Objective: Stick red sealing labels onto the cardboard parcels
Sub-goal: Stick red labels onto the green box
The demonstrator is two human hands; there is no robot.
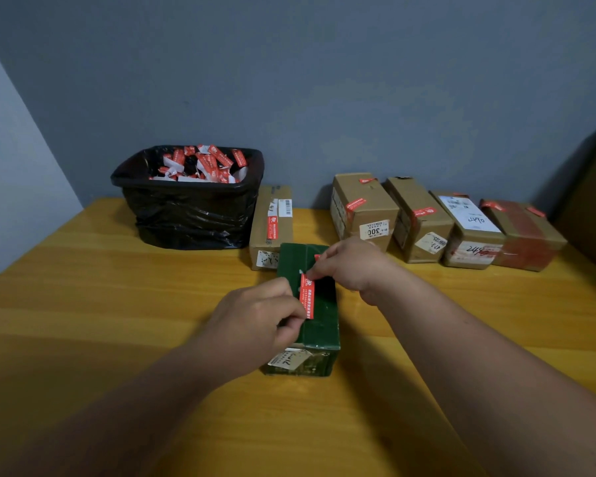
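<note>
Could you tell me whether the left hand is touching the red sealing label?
Touching: the head view shows the left hand pinching the red sealing label's near end.

Landmark: dark green cardboard parcel point(315, 325), lying on the yellow wooden table point(117, 304). On its top lies a red sealing label point(307, 297), the left hand point(255, 318) at the label's near end, the right hand point(350, 265) at its far end. Directly behind the parcel, touching it: a brown cardboard parcel point(270, 225). Behind-left: a black-lined bin point(190, 197) holding label scraps. Behind-right: a row of four brown cardboard parcels point(444, 222) against the wall.
</note>
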